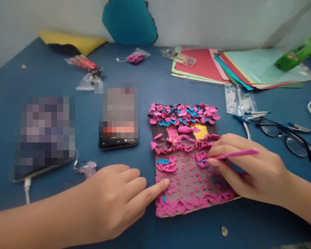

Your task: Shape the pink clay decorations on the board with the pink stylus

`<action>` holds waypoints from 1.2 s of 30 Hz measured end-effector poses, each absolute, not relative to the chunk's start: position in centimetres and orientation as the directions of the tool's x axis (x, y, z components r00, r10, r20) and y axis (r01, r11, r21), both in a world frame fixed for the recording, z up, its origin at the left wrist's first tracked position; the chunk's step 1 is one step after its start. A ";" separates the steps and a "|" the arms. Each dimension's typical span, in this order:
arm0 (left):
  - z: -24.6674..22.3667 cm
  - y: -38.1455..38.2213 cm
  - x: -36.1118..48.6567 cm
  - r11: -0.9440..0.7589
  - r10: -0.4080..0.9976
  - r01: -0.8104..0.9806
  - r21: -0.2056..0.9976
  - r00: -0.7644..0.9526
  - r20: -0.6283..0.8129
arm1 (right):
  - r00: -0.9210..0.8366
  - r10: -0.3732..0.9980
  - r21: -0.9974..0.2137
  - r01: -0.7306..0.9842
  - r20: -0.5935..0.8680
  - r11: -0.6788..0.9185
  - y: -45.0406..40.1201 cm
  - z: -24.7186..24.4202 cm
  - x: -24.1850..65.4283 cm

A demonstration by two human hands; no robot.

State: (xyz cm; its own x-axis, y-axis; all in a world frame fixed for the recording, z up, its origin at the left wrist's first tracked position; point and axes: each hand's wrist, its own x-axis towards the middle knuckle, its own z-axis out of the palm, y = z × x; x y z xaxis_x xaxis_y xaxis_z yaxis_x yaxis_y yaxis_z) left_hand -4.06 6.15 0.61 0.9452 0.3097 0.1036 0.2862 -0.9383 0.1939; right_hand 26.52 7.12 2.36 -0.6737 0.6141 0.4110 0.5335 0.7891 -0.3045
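Observation:
A rectangular board [186, 180] covered with pink, blue and dark modelling clay lies on the blue table. Small pink rings dot its lower half, and petal-like pieces crowd its top edge. My right hand [251, 166] pinches a thin pink tool [238, 153] over the board's right side, its fingertips beside a pink and blue clay shape [202, 160]. My left hand [121, 200] rests at the board's left edge, index finger stretched out and touching the clay surface, the other fingers curled in. Nothing shows in the left hand.
Two phones, a large one [45, 135] and a smaller one [120, 141], lie left of the board. Glasses [297, 143] are at right. Coloured paper [202, 64], a green bottle-like object [298, 52] and small plastic bags [137, 57] lie behind; a coin [224, 231] is in front.

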 end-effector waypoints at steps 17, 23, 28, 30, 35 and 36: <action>0.1 5.5 -4.1 -0.930 0.348 0.327 0.169 0.931 0.112 | -0.685 0.640 -0.359 0.533 0.348 0.766 7.5 2.5 27.8; 0.0 5.6 -4.1 -0.930 0.344 0.322 0.176 0.932 0.112 | -0.686 0.616 -0.308 0.534 0.387 0.787 7.2 2.3 27.6; 0.1 5.6 -4.1 -0.928 0.346 0.326 0.180 0.933 0.094 | -0.690 0.581 -0.219 0.544 0.432 0.810 6.8 2.2 27.3; 0.1 5.7 -4.0 -0.926 0.349 0.328 0.184 0.933 0.091 | -0.697 0.578 -0.209 0.545 0.425 0.812 6.6 2.1 27.2; 0.3 6.0 -4.1 -0.938 0.316 0.289 0.189 0.940 0.130 | -0.717 0.561 -0.209 0.526 0.413 0.825 6.7 2.0 26.9; 0.3 6.1 -4.1 -0.940 0.312 0.285 0.186 0.940 0.136 | -0.710 0.565 -0.219 0.525 0.421 0.823 6.8 2.0 26.9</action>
State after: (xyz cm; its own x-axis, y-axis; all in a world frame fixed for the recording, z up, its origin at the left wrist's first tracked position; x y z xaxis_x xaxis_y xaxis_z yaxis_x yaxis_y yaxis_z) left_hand -4.10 6.11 0.32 0.9403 0.3122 0.1358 0.2854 -0.9403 0.1857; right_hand 26.90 6.76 1.99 -0.7099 0.5647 0.4209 0.5246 0.8227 -0.2189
